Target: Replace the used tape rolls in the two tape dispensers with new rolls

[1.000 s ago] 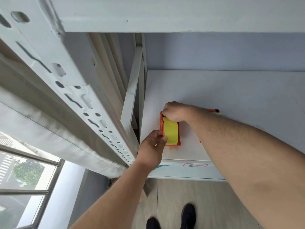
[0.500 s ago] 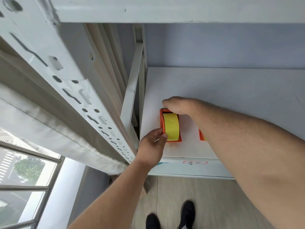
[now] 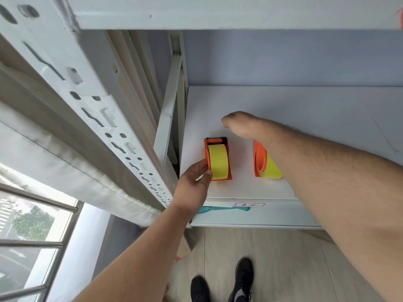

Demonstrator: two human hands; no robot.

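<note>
Orange plastic tape dispenser (image 3: 218,159) loaded with a yellow tape roll (image 3: 219,161), upright near the front left of the white shelf (image 3: 305,118), second orange dispenser with yellow tape (image 3: 265,162) just beside, partly under the right forearm. Left hand (image 3: 195,179) pinching the first dispenser's near side with thumb and fingers. Right hand (image 3: 238,125) above the shelf behind it, holding nothing visible; fingers hidden, curl impossible to judge. Risks, as a guess: toppling the narrow upright dispenser through a sideways pull; knocking the second with the forearm
</note>
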